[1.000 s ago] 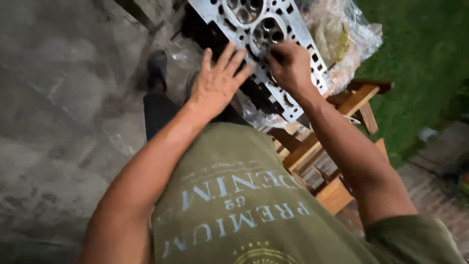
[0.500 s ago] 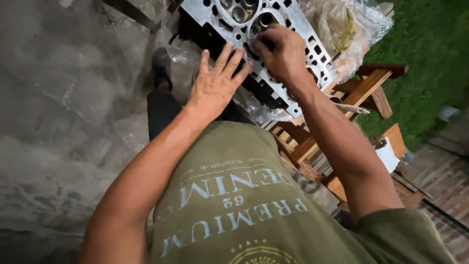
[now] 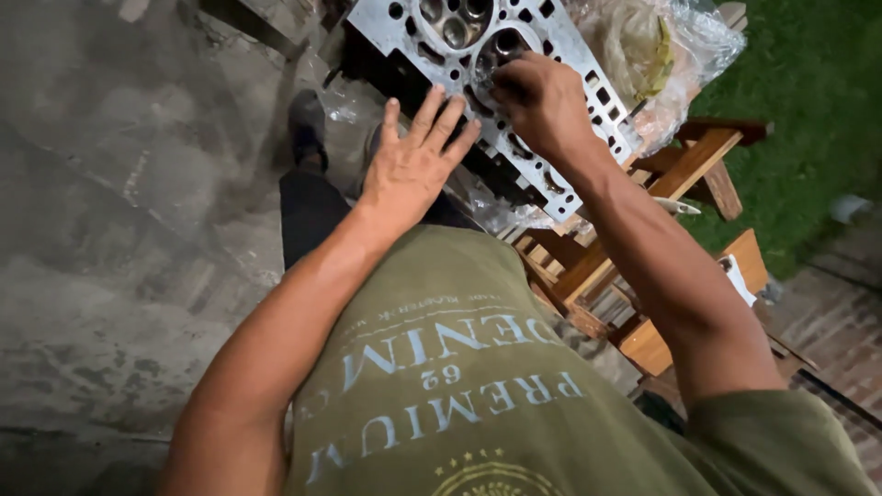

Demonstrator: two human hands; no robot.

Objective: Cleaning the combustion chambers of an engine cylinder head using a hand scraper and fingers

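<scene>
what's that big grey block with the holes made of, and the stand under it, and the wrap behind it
Grey block: looks like cast metal, probably aluminium; pale matte grey face with clean machined round and slotted holes. The left hand lies flat on it; the right hand presses at one bore.
Stand: wood, orange-brown varnished slats with visible grain.
Wrap: thin clear plastic sheet, crinkled and glossy.
</scene>
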